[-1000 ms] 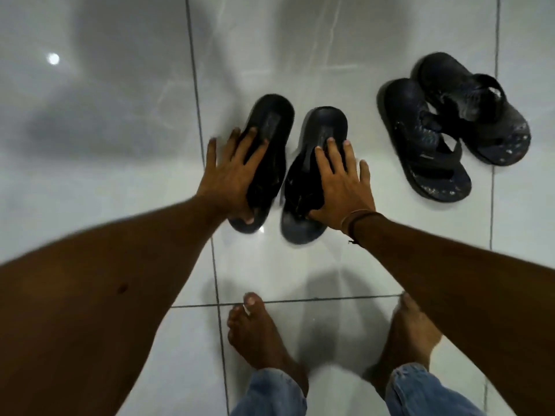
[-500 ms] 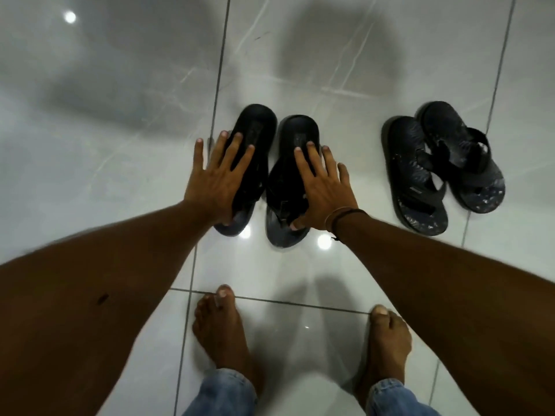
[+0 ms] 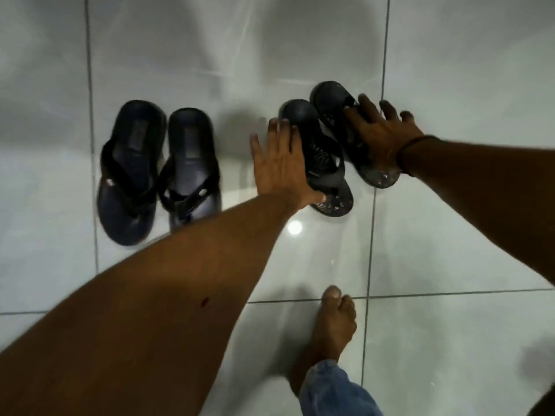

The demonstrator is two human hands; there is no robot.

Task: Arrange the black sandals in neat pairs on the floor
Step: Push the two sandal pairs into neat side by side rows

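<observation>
Head view: flip-flop pair [image 3: 156, 172] lies side by side, touching, on white tile floor [image 3: 450, 235], nobody touching it. Right of the flip-flops, strappy sandal pair; near sandal [image 3: 327, 163] and far sandal [image 3: 354, 136] overlap, both angled. Left hand [image 3: 282, 166] flat, fingers spread, pressed on left edge of near sandal, not gripping. Right hand [image 3: 381, 136] flat, fingers spread, resting on far sandal. Bare foot [image 3: 333, 325] with jeans cuff [image 3: 333, 391] below the sandals. Picture motion-blurred.

A pair of flip-flops [image 3: 157, 172] lay side by side on the tiled floor [image 3: 450, 235], left of two strapped sandals [image 3: 336, 145].
</observation>
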